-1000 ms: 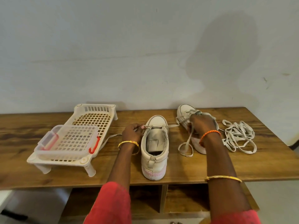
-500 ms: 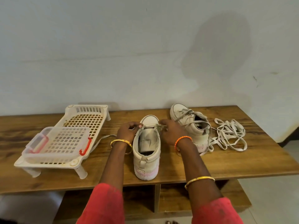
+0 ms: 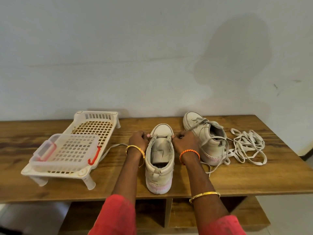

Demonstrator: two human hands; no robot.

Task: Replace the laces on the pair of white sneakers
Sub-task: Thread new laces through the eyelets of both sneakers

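Observation:
A white sneaker stands in the middle of the wooden table, heel toward me, with a lace through its front eyelets. My left hand pinches the lace at the left eyelets, and its loose end trails left on the wood. My right hand pinches the lace at the right eyelets. The second white sneaker lies just right, still laced, its ends spilling onto the table. A pile of loose white laces lies further right.
A white plastic rack stands at the left with a clear lidded box with red clips on it. A pale wall rises behind the table. The table's front edge runs under my forearms, with open shelves below.
My right hand left the second sneaker and came to the middle sneaker's right eyelets. My left hand stayed at the left eyelets. The view shifted slightly.

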